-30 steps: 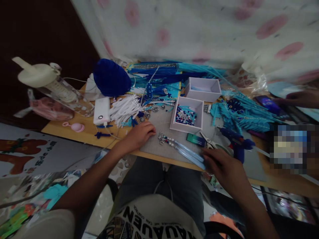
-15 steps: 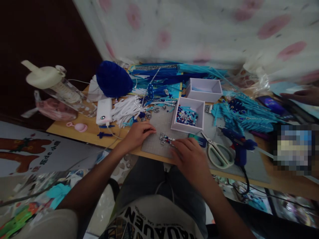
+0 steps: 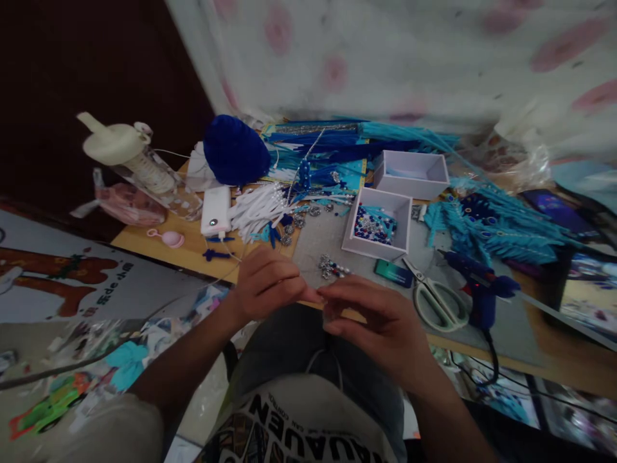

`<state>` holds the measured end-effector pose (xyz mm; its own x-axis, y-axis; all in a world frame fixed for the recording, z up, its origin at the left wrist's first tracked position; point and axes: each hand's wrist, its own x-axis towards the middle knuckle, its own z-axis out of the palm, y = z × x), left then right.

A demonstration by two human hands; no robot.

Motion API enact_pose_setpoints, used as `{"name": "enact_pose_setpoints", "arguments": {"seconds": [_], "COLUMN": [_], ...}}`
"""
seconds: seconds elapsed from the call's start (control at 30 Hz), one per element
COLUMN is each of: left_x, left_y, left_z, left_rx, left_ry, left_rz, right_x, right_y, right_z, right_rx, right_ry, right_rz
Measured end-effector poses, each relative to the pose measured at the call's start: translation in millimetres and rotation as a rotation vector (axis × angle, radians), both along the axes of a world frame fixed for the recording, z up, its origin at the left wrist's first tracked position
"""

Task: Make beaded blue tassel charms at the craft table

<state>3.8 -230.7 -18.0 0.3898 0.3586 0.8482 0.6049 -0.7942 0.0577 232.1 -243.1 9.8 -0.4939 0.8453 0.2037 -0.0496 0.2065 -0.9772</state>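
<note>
My left hand [image 3: 270, 283] and my right hand [image 3: 373, 312] meet fingertip to fingertip over the table's front edge. The fingers of both are closed in a pinch, and whatever is between them is too small to make out. Just beyond my right fingers, a silver charm with a short row of beads [image 3: 332, 267] lies on the grey mat [image 3: 314, 239]. Farther off, a white box [image 3: 403, 233] holds blue, red, white and silver beads. Beside my right hand are a green-and-dark card [image 3: 394, 272] and scissors with pale handles [image 3: 441, 305].
A blue glue gun [image 3: 482, 289] with its cord stands right of the scissors. Turquoise fuzzy stems [image 3: 506, 225] and a second white box [image 3: 417, 173] lie behind. On the left are white stems [image 3: 258, 209], a white power bank [image 3: 215, 211] and a tilted drink bottle [image 3: 149, 170].
My hands have come together at the table's front edge. My right hand has drawn back from the beads, which stay on the mat. Another person's hand at the far right is out of view.
</note>
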Motion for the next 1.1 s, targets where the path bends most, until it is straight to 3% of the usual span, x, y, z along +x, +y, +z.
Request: {"name": "enact_pose_setpoints", "arguments": {"seconds": [0.23, 0.4, 0.53, 0.83, 1.1], "left_x": [6.7, 3.5, 2.1, 4.2, 3.6], "left_y": [-3.7, -5.1, -0.4, -1.1, -1.6], "left_z": [5.8, 16.8, 19.7, 12.4, 18.5], "left_rx": [0.016, -0.060, -0.030, -0.083, -0.101], "left_ry": [0.080, 0.175, 0.288, 0.225, 0.271], "left_rz": [0.007, -0.067, -0.126, -0.280, -0.260], "right_x": [-1.9, -0.4, 0.8, -3.2, -5.6], "right_y": [0.1, -2.1, -3.4, -5.3, -12.3], "right_z": [9.7, 10.1, 1.6, -24.8, -27.1], "right_rx": [-0.071, -0.105, -0.201, -0.709, -0.737], "right_ry": [0.001, -0.092, -0.143, 0.042, 0.089], "right_rz": [-0.025, -0.043, -0.043, 0.059, 0.009]}}
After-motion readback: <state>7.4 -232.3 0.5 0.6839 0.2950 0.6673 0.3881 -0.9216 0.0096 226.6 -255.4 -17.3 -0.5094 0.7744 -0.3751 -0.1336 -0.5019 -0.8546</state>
